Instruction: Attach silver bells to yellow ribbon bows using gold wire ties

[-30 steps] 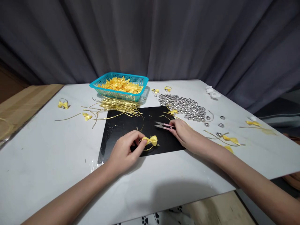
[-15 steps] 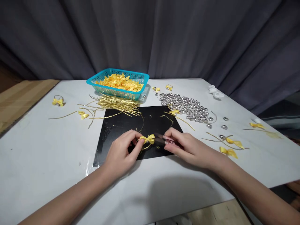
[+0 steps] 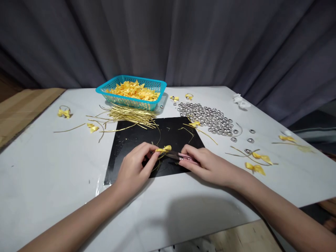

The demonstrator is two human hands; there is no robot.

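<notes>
Between the thumb and fingers of my left hand (image 3: 138, 162) is a yellow ribbon bow (image 3: 166, 149), tilted, with thin gold wire (image 3: 157, 165) hanging below it. My right hand (image 3: 203, 161) grips a pair of pink-handled thread snips (image 3: 187, 158). Their dark pointed blades lie just under the right side of the bow, close to the wire; I cannot tell whether they touch it. Both hands are over a black mat (image 3: 136, 136) on the white table (image 3: 63, 175). My fingers hide part of the bow and of the snips' handle.
A blue basket (image 3: 126, 101) of yellow bows stands at the back, with a bundle of gold wires (image 3: 131, 116) before it. Silver beads (image 3: 207, 119) lie heaped to the right. Loose bows with wire (image 3: 257, 168) are scattered at both sides. White tissue (image 3: 241, 101) lies at the back right.
My right hand has shifted slightly left, bringing the snips' blades lower and under the bow. The bow has tipped and now shows more edge-on in my left fingers.
</notes>
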